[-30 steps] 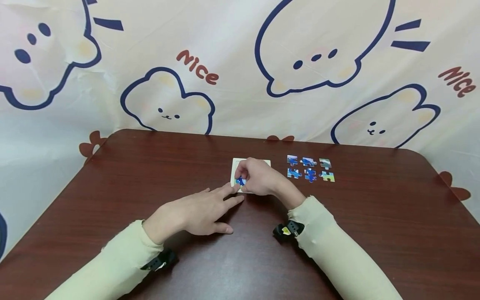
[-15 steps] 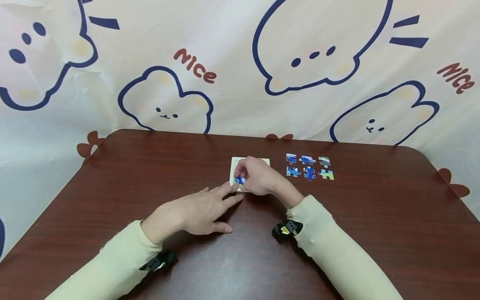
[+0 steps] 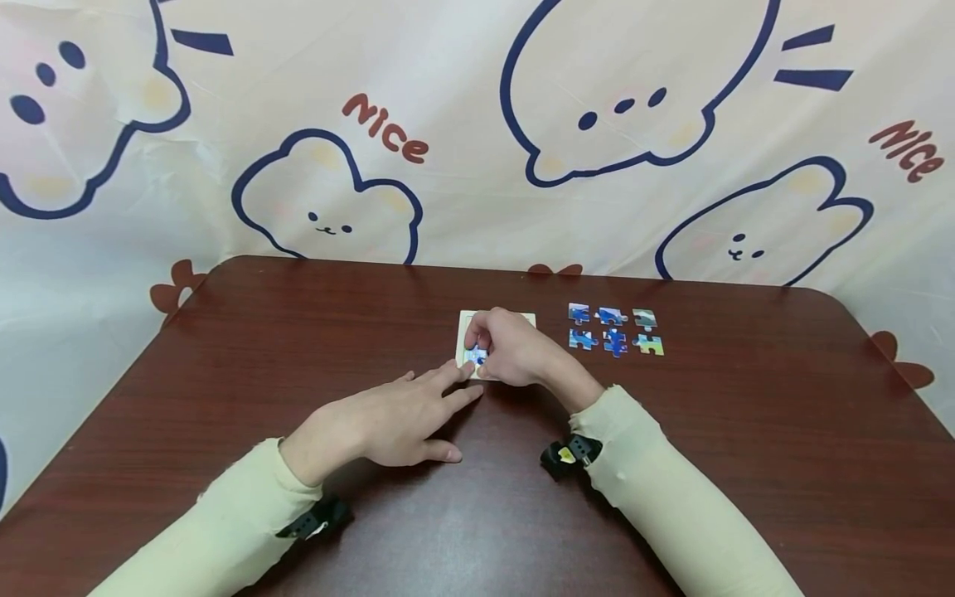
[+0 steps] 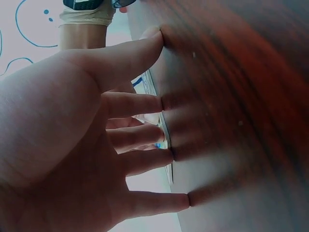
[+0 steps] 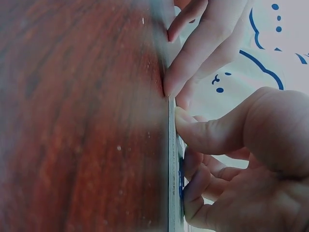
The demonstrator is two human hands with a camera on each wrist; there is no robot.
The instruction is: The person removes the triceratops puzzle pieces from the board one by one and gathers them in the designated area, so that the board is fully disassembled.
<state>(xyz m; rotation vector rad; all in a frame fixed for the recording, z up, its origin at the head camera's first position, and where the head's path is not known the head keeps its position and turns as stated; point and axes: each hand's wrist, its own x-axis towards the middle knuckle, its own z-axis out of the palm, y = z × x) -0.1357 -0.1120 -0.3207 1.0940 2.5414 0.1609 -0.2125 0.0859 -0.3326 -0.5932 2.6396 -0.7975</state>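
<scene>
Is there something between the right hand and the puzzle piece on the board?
Nothing visible. The right hand already pinches the blue piece on the board. The left hand only touches the board's near edge.

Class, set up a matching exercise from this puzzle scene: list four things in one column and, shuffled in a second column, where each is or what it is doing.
Things
1. left hand
2. right hand
3. loose puzzle pieces
4. puzzle board

Places or states
A. lie in two rows on the table, to the right of the board
B. fingers straight, tips at the board's near edge
C. lies flat on the table, partly covered by a hand
D. fingers curled on a blue piece over the board

Pairs: 1-B, 2-D, 3-A, 4-C
</scene>
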